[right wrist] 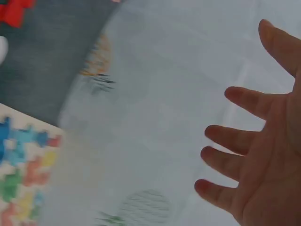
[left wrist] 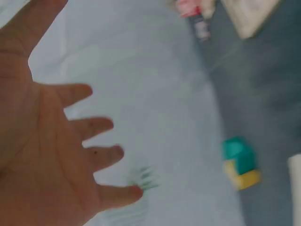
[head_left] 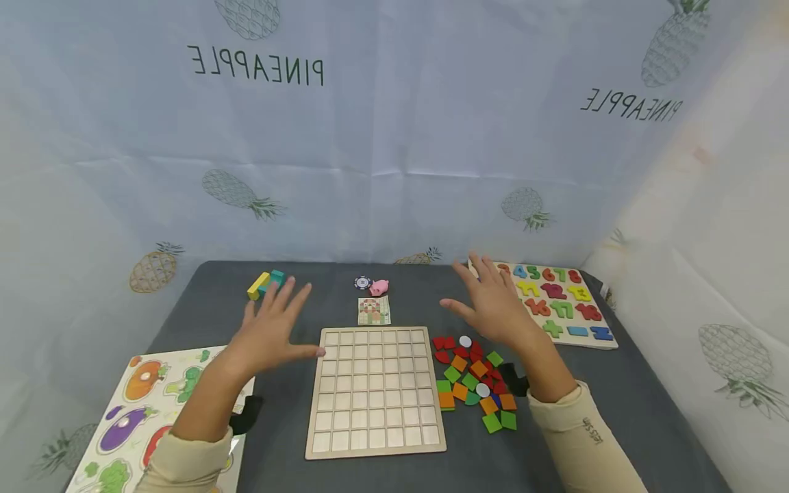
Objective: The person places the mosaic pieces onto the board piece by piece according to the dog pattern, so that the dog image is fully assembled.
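Both hands are raised over the table with fingers spread, holding nothing. My left hand (head_left: 271, 335) is between the vegetable puzzle board (head_left: 132, 390) and the wooden grid board (head_left: 376, 394), its thumb overlapping the grid's upper left edge in the head view. Spread fingers of that hand also fill the left side of the left wrist view. My right hand (head_left: 496, 308) is above the loose coloured tiles (head_left: 468, 383), next to the number puzzle board (head_left: 567, 308). The grid's square cells hold no tiles. Red, orange and green tiles lie scattered at its right side.
A small patterned card (head_left: 374, 311) lies behind the grid, with a pink pig figure (head_left: 379, 287) and a poker chip (head_left: 362, 282) beyond it. Yellow and teal blocks (head_left: 259, 286) sit at the back left. A pineapple-print curtain (head_left: 382, 137) hangs behind the dark table (head_left: 277, 438).
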Demonstrator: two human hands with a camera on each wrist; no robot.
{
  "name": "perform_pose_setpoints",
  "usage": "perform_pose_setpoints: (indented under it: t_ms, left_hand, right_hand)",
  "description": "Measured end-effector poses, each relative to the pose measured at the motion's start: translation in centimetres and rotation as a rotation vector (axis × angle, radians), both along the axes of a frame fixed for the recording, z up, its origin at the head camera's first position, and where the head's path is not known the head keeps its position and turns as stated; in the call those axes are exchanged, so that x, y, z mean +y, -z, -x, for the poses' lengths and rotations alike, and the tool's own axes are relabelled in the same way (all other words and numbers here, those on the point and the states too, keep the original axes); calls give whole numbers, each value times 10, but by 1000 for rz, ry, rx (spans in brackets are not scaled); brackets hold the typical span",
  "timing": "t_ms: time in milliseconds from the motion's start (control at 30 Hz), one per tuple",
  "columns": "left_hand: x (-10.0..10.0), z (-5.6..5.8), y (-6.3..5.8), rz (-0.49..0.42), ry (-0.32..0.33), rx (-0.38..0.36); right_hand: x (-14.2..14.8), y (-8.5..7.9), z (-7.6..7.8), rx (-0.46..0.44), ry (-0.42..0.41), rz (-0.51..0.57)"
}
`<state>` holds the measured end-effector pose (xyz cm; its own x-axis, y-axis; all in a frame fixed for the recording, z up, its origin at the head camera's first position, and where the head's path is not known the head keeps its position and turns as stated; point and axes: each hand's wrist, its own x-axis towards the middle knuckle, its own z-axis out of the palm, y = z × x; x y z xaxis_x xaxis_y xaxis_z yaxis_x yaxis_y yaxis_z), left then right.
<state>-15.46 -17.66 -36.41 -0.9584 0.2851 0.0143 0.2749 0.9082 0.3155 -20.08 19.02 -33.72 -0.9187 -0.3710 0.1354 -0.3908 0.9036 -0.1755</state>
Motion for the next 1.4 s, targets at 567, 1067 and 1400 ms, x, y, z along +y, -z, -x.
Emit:
perform_pose_setpoints:
  t_ms: [567,1067,1400]
  left_hand:
    - [-4,-25,87,-34,51,-385]
    - [2,-25,89,-14,45,-419]
    - [9,-22,85,25,55,-393]
  right_hand:
    - [-11,119,21,-131,-174,-97]
    - [-18,112,26,-239,-120,-36]
    - [-95,96,42,-326,-207,293]
